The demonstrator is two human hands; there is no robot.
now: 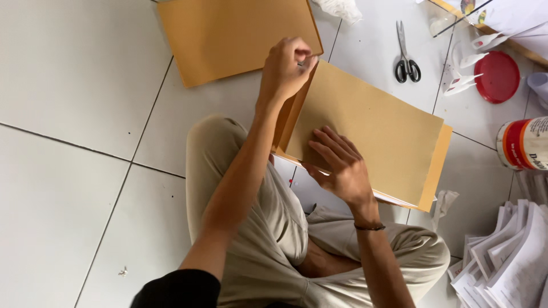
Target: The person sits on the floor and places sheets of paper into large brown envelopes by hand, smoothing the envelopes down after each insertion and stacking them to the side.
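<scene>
Down on the pale tiled floor (pixel 74 102), a person sits cross-legged in beige trousers with a large brown kraft-paper envelope (pixel 365 125) lying across the lap and floor, slightly right of the scene's middle. The left hand (pixel 285 68) is curled at the envelope's far left corner, fingers pinched around the edge of the flap there; whether anything small is held between the fingertips cannot be told. The right hand (pixel 339 165) lies flat with fingers spread, pressing down on the near part of the envelope's face, and a dark bracelet (pixel 369 227) circles its wrist. A brighter orange-brown edge shows under the envelope along its right and near sides.

Farther away and to the left lies a second flat orange-brown paper envelope (pixel 228 34), just beyond the left hand. To the far right of it rest black-handled steel scissors (pixel 406 57), well apart from both hands. Farther right sits a round red plastic lid (pixel 498 77) with white paper scraps (pixel 465 71) just beside it, and a red and white cylindrical can (pixel 522 144) lies on its side at the right edge. Near right, a fanned stack of white printed papers (pixel 505 256) spreads on the floor.
</scene>
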